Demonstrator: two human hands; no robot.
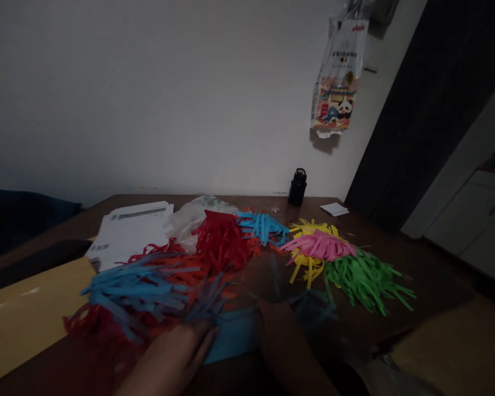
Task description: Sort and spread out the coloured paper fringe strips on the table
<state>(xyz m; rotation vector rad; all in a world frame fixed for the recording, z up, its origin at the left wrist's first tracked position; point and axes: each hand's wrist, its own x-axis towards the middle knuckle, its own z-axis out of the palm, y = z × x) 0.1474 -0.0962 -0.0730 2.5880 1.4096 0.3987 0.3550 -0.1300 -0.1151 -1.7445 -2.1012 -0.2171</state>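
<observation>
A blue fringed sheet [235, 333] lies low at the table's near edge, with strips splaying from both its ends. My left hand [183, 344] grips its left end, thumb toward the middle. At the other end my right hand [277, 324] has its fingers curled round the sheet; they are dark and partly hidden. Left of my left hand are heaped light-blue fringe strips [142, 286] over red fringe strips [88, 324]. Orange strips [193, 269] show behind it. Motion blurs the strips around both hands.
Farther back lie red [223, 239] and blue [264, 226] fringe bundles. Pink [324, 246], yellow [307, 269] and green [365, 278] bundles are at right. White sheets [127, 228], a plastic bag [185, 220], a yellow envelope-like sheet [33, 311] and a black bottle [298, 188] are also there.
</observation>
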